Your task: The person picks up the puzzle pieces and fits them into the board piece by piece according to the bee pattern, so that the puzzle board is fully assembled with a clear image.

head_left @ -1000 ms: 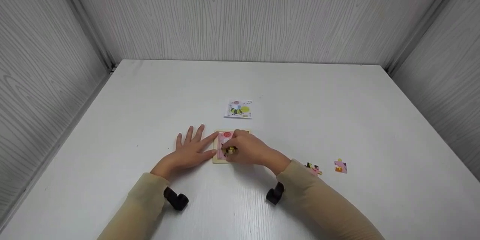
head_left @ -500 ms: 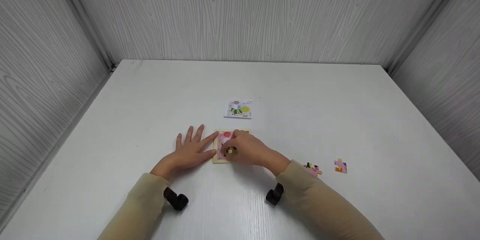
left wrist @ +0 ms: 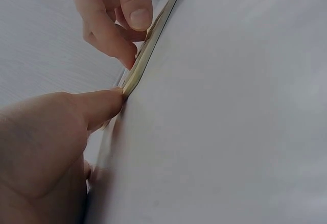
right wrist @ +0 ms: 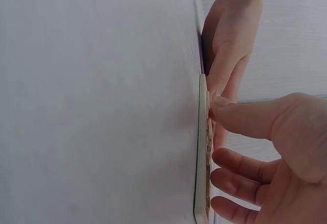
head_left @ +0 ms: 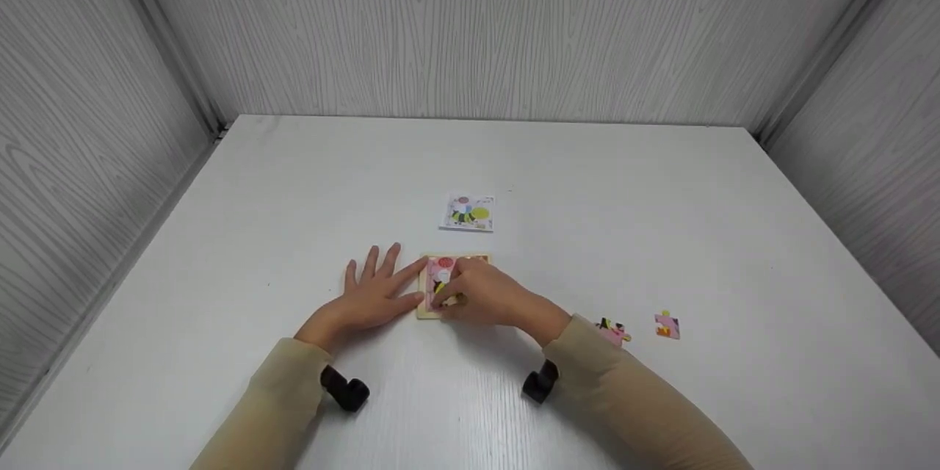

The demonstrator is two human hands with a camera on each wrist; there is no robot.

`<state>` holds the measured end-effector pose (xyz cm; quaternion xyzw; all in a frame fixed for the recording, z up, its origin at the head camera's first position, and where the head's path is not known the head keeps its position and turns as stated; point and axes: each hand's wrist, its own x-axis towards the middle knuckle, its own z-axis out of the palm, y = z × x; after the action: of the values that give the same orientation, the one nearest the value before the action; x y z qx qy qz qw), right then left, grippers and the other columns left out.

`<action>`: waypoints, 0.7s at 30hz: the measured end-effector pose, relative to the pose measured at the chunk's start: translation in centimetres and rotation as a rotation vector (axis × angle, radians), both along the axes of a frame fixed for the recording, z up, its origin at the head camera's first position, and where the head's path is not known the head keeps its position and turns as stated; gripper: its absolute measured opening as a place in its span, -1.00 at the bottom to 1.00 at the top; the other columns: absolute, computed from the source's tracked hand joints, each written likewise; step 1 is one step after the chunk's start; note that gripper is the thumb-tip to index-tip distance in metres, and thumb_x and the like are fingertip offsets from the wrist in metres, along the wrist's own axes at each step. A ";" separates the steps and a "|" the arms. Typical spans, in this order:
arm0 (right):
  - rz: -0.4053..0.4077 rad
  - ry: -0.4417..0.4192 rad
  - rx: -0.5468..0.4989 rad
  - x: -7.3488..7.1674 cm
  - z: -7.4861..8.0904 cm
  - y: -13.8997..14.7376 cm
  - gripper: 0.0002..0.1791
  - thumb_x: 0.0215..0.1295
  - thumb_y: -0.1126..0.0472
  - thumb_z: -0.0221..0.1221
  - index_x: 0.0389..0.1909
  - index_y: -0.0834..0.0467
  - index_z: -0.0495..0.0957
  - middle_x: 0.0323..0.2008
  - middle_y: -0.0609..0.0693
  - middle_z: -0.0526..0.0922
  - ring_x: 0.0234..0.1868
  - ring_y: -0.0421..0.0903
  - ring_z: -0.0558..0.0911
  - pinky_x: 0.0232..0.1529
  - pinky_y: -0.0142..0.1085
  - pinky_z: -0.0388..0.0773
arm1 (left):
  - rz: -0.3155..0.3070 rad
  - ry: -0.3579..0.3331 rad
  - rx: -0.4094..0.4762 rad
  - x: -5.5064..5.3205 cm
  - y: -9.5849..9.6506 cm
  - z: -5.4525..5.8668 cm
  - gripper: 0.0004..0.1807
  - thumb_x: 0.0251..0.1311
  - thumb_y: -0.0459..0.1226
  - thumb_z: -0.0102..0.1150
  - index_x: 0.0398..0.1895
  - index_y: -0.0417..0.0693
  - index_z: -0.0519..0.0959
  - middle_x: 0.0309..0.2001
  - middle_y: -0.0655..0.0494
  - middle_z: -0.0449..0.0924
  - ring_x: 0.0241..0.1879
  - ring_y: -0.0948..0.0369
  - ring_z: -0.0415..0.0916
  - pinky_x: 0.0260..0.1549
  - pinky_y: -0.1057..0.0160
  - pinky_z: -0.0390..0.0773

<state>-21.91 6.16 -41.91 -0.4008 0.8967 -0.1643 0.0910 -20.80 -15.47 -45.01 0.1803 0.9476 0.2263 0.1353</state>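
Note:
A small jigsaw puzzle board (head_left: 421, 308) with a pale wooden rim lies flat on the table, its pink picture of a bee partly hidden under my right hand (head_left: 488, 291). The right fingertips touch the pieces in the board. Seen from the right wrist, the thumb (right wrist: 245, 116) meets the pieces and the other fingers stand apart from it. My left hand (head_left: 369, 302) rests on the table with fingers spread, its thumb and index finger against the board's left edge. In the left wrist view, the left thumb (left wrist: 102, 105) touches the rim.
A square picture card (head_left: 468, 214) with a bee lies behind the board. To the right are two loose jigsaw pieces: one (head_left: 614, 332) partly behind the right sleeve, another (head_left: 667, 325) farther out. Grey wood-grained panels (head_left: 470, 29) border the table.
The right fingers have shifted slightly over the board, and more of the yellow-and-black bee shows beside them. The left hand and the loose pieces have stayed put.

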 end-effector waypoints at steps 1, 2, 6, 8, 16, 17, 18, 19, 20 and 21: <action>-0.003 0.001 0.004 0.0 0.1 0.0 -0.80 0.15 0.11 0.29 -0.19 0.00 0.71 -0.30 -0.07 0.53 -0.28 -0.17 0.36 -0.23 -0.32 0.32 | 0.000 -0.001 0.001 0.0 0.0 0.0 -0.31 0.31 0.16 -0.19 0.46 0.26 -0.01 0.46 -0.16 -0.42 0.37 -0.17 -0.61 0.15 -0.27 -0.56; -0.010 0.001 0.011 0.1 0.1 -0.1 -0.80 0.15 0.11 0.29 -0.18 -0.01 0.71 -0.30 -0.07 0.53 -0.28 -0.17 0.36 -0.24 -0.32 0.32 | -0.001 -0.001 0.000 0.0 0.0 0.1 -0.31 0.31 0.16 -0.19 0.46 0.26 -0.01 0.46 -0.16 -0.42 0.37 -0.17 -0.61 0.15 -0.27 -0.56; -0.031 0.010 0.040 0.3 0.2 -0.2 -0.79 0.16 0.10 0.28 -0.17 -0.03 0.71 -0.29 -0.07 0.53 -0.28 -0.17 0.36 -0.26 -0.33 0.32 | -0.001 -0.008 -0.001 0.1 0.1 0.3 -0.31 0.31 0.16 -0.19 0.46 0.26 -0.02 0.46 -0.16 -0.43 0.37 -0.17 -0.62 0.15 -0.27 -0.56; -0.033 0.025 0.058 0.4 0.2 -0.3 -0.78 0.16 0.08 0.28 -0.16 -0.04 0.71 -0.28 -0.07 0.53 -0.28 -0.18 0.37 -0.26 -0.33 0.33 | -0.001 -0.004 -0.005 0.1 0.1 0.3 -0.32 0.32 0.15 -0.19 0.46 0.25 -0.01 0.45 -0.17 -0.42 0.37 -0.18 -0.61 0.15 -0.27 -0.55; 0.002 0.013 0.041 0.3 0.4 0.1 -0.77 0.17 0.11 0.27 -0.14 -0.02 0.70 -0.28 -0.05 0.55 -0.29 -0.17 0.37 -0.30 -0.37 0.34 | 0.005 0.005 -0.031 -0.1 0.2 0.3 -0.30 0.30 0.18 -0.20 0.46 0.22 0.01 0.45 -0.19 -0.41 0.37 -0.20 -0.59 0.14 -0.30 -0.53; 0.005 0.000 0.031 0.3 0.4 0.2 -0.77 0.17 0.12 0.28 -0.14 -0.02 0.70 -0.28 -0.05 0.55 -0.29 -0.17 0.37 -0.30 -0.38 0.34 | 0.004 0.005 -0.034 -0.1 0.2 0.3 -0.29 0.29 0.19 -0.20 0.46 0.22 0.01 0.45 -0.19 -0.41 0.37 -0.20 -0.58 0.14 -0.30 -0.53; 0.005 -0.013 0.023 0.3 0.4 0.4 -0.76 0.16 0.13 0.28 -0.13 -0.01 0.69 -0.28 -0.03 0.54 -0.28 -0.17 0.38 -0.31 -0.39 0.35 | 0.005 0.003 -0.037 -0.1 0.2 0.3 -0.28 0.28 0.21 -0.20 0.46 0.22 0.00 0.45 -0.19 -0.41 0.37 -0.20 -0.58 0.14 -0.30 -0.52; 0.002 -0.029 0.012 0.3 0.5 0.6 -0.75 0.16 0.13 0.28 -0.12 0.00 0.69 -0.28 -0.04 0.54 -0.28 -0.17 0.37 -0.30 -0.39 0.35 | 0.009 -0.003 -0.035 -0.1 0.2 0.4 -0.26 0.26 0.23 -0.20 0.46 0.23 0.00 0.45 -0.18 -0.42 0.37 -0.19 -0.59 0.14 -0.30 -0.53; -0.005 -0.042 0.007 0.2 0.5 0.8 -0.74 0.16 0.13 0.29 -0.11 0.00 0.68 -0.28 -0.04 0.53 -0.27 -0.17 0.37 -0.29 -0.39 0.35 | 0.010 -0.008 -0.032 -0.1 0.3 0.4 -0.24 0.25 0.24 -0.19 0.46 0.23 -0.01 0.45 -0.17 -0.42 0.37 -0.19 -0.59 0.14 -0.29 -0.53; -0.013 -0.053 0.001 0.2 0.6 1.0 -0.73 0.15 0.13 0.29 -0.10 0.00 0.68 -0.27 -0.04 0.52 -0.26 -0.17 0.37 -0.28 -0.38 0.36 | 0.010 -0.015 -0.029 -0.1 0.3 0.5 -0.22 0.23 0.26 -0.18 0.46 0.23 -0.01 0.45 -0.17 -0.43 0.37 -0.18 -0.60 0.14 -0.29 -0.54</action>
<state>-21.69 7.15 -41.32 -0.3905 0.8966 -0.1749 0.1141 -20.87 -15.19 -44.51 0.1717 0.9507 0.2147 0.1436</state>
